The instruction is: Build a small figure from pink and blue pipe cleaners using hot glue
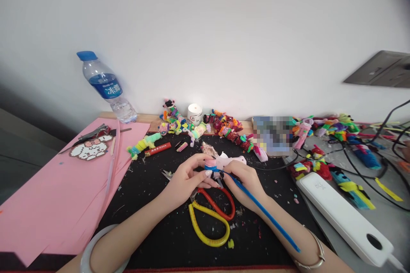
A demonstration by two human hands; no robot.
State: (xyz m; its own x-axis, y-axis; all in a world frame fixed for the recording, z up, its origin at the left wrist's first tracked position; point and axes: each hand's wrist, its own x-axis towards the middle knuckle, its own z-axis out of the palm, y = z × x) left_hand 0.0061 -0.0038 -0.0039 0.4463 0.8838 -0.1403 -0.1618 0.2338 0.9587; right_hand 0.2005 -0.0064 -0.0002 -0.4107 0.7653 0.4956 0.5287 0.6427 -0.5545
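My left hand [187, 177] pinches a small doll-like figure [211, 163] that is wrapped in pink and blue pipe cleaner. My right hand [245, 179] grips a long blue pipe cleaner [265, 213]; its upper end winds round the figure and its free end runs down over my right forearm. Both hands meet above a black mat [153, 187]. A white glue gun [232, 161] lies just behind my fingers. Scissors with red and yellow handles [211, 219] rest on the mat under my wrists.
Pink paper sheets [48, 196] lie at the left with a pixel-bead figure [89, 149]. A water bottle [105, 87] leans on the wall. Several wrapped figures [224, 126] line the back edge. A white power strip [346, 217] and black cables [368, 166] lie at the right.
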